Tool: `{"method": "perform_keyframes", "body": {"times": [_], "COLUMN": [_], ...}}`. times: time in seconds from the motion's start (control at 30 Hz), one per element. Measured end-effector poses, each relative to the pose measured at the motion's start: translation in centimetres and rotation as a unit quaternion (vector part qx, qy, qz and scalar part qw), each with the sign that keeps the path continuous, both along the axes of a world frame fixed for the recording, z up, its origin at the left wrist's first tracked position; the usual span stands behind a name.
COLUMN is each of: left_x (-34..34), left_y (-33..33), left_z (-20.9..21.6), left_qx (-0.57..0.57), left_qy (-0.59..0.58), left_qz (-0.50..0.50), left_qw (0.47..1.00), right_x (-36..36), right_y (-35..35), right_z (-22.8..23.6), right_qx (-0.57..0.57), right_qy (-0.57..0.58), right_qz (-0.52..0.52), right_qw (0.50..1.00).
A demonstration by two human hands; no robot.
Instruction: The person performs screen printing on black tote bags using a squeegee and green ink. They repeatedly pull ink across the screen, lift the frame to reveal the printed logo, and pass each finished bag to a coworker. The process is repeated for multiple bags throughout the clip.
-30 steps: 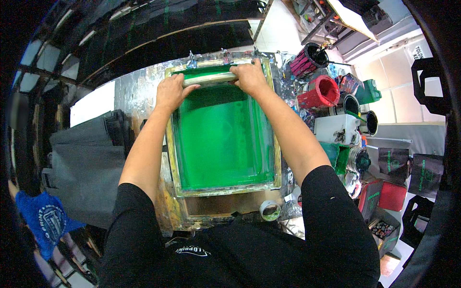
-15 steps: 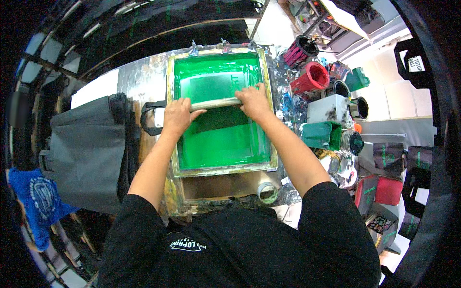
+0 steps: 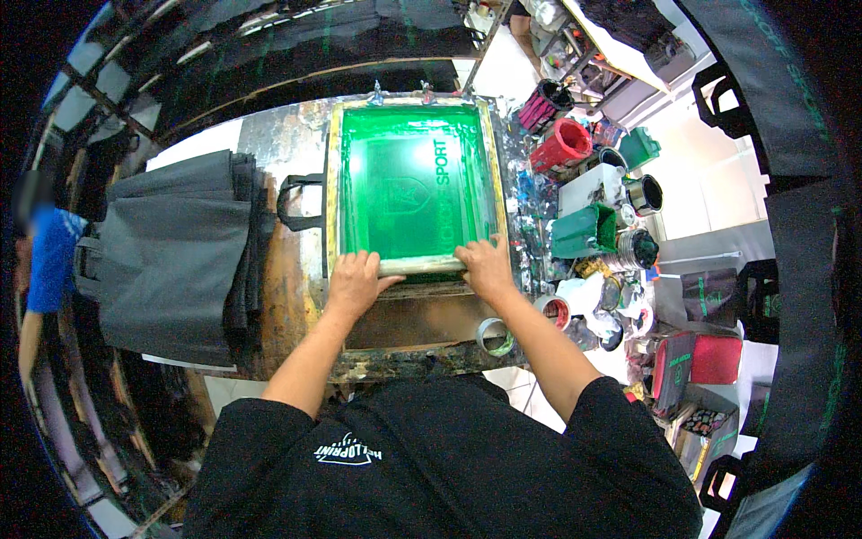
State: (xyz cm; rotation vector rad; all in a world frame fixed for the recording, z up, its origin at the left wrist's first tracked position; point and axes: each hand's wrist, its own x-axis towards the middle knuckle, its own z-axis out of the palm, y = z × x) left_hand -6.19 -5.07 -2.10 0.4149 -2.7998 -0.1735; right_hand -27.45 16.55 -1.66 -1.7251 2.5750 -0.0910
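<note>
A screen-printing frame (image 3: 334, 180) lies on the worktable, its mesh coated with green ink (image 3: 382, 148) through which a crest and lettering show. Both of my hands grip a squeegee (image 3: 422, 266) that spans the near end of the screen. My left hand (image 3: 356, 280) has its fingers wrapped over the left end, thumb pointing inward. At the right end my right hand (image 3: 487, 269) is closed round the handle. The squeegee's blade is hidden under the handle and fingers. From under the frame's left side sticks out a black bag handle (image 3: 301, 202).
Stacked dark fabric bags (image 3: 175, 260) lie left of the frame. Along the right stand a red ink bucket (image 3: 561, 145), a green container (image 3: 584, 234) and several cans. A tape roll (image 3: 495, 337) sits near the front edge. At far left shows another person's blue sleeve (image 3: 56, 256).
My hands have drawn the squeegee from mid-screen toward me to the near end. The crest and lettering in the mesh now show more clearly. The other person's blue-clad arm has shifted up.
</note>
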Motion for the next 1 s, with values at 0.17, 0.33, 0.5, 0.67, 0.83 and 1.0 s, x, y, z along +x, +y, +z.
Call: {"method": "perform_keyframes", "body": {"times": [0.17, 0.33, 0.5, 0.67, 0.83, 1.0], "left_x": [0.8, 2.1, 8.7, 10.1, 11.0, 11.6], "left_y": [0.8, 0.7, 0.2, -1.2, -1.3, -1.0], "left_z": [0.1, -0.1, -4.0, -7.3, -8.8, -6.1], "left_qx": [0.016, 0.091, 0.103, 0.11, 0.183, 0.231], "left_qy": [0.004, 0.067, 0.078, -0.007, 0.052, 0.068], "left_qz": [0.012, 0.017, 0.139, 0.201, 0.198, 0.201], "left_qw": [1.0, 0.993, 0.982, 0.973, 0.962, 0.95], "right_x": [1.2, 1.1, 2.2, 5.0, 6.1, 5.0], "right_y": [0.8, 0.8, 2.6, 3.1, 3.4, 1.6], "right_z": [0.6, 1.8, 1.5, -1.0, -0.1, 4.4], "right_qx": [-0.008, -0.014, -0.055, -0.045, -0.085, -0.101], "right_qy": [-0.008, -0.027, 0.042, 0.012, -0.029, 0.0], "right_qz": [-0.011, -0.013, 0.064, 0.046, 0.023, -0.001], "right_qw": [1.0, 0.999, 0.996, 0.998, 0.996, 0.995]}}
